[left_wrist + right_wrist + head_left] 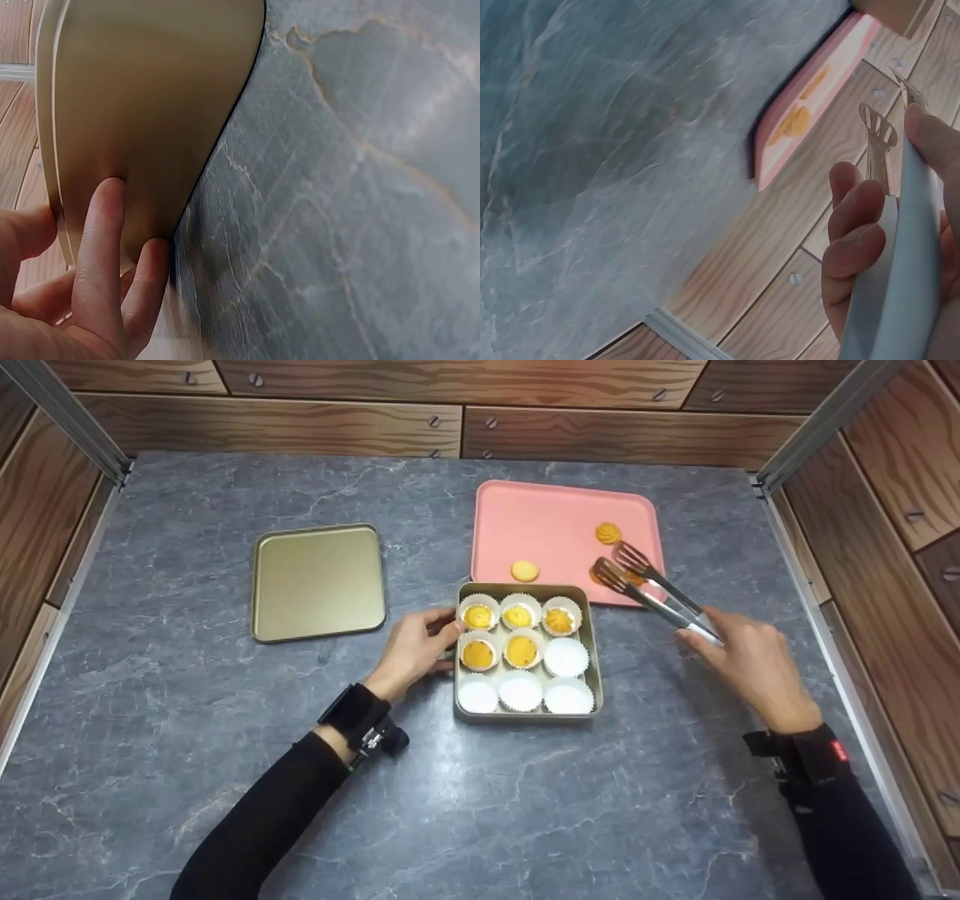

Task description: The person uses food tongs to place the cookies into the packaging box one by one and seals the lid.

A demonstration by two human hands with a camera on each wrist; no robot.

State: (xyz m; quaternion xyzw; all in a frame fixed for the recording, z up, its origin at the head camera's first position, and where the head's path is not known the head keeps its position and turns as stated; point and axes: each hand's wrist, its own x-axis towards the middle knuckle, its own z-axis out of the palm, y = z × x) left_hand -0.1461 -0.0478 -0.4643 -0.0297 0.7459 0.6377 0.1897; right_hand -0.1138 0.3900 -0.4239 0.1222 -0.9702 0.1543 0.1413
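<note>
A square gold tin (525,715) sits mid-table with paper cups inside; several hold yellow cookies (521,650), and the near row and one right-hand cup are bare white (566,657). My left hand (439,637) holds the tin's left wall, and in the left wrist view its fingers (101,240) lie against the tin (150,105). My right hand (739,652) grips metal tongs (660,594). Their tips are spread over a cookie (634,578) at the near right of the pink tray (555,521). Two more cookies (608,533) (524,571) lie on that tray.
The tin's gold lid (319,581) lies flat to the left on the grey marble-pattern table (225,720). Wooden panel walls with metal rails (817,420) close in the back and both sides. The right wrist view shows the tongs (904,247) and the pink tray's edge (810,97).
</note>
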